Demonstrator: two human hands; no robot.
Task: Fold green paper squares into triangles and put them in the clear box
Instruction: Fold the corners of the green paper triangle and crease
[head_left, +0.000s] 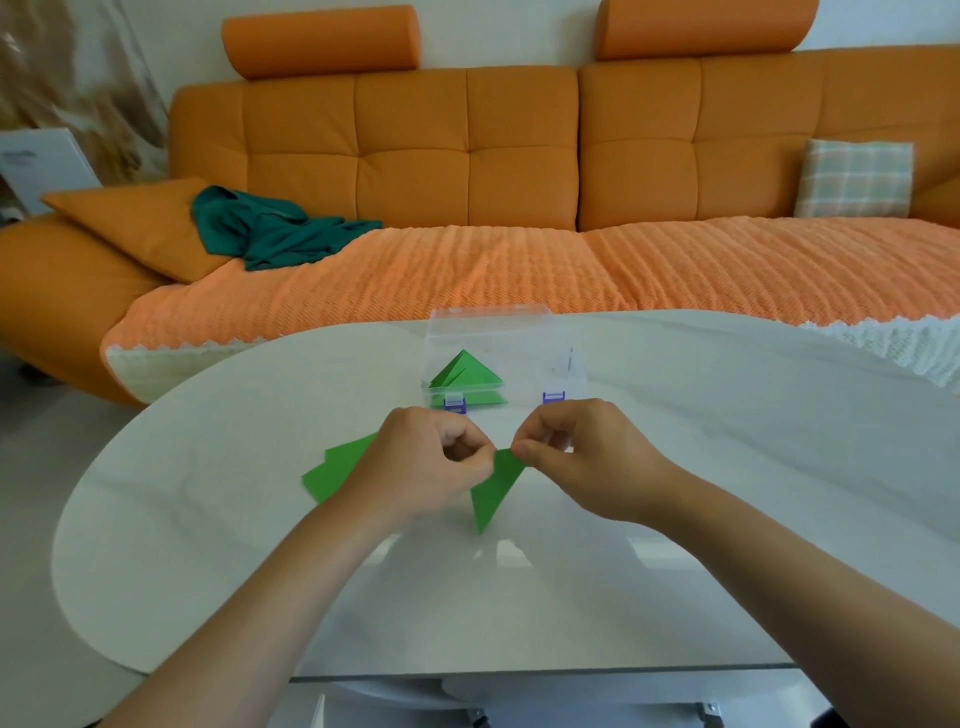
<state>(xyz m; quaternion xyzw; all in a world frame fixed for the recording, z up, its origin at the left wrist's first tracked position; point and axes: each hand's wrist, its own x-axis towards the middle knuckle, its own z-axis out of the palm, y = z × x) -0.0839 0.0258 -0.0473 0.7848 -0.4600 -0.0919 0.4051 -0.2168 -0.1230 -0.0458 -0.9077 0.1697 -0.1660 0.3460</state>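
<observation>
Folded green paper: held up by its top edge, point hanging toward the tabletop, probably so the fold can be lined up or checked.
Left hand: fingers curled, the upper left corner is pinched.
Right hand: the upper right corner is pinched, so the paper is kept taut.
Green paper squares: stacked at near left, partly hidden by the left hand, kept within reach.
Clear box: set just beyond the hands; finished triangles are collected in its left side.

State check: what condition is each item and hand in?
Held paper: folded, triangular, pinched at top edge.
Left hand: pinches held paper.
Right hand: pinches held paper.
Paper squares: flat on table, unfolded.
Clear box: contains folded triangles.
</observation>
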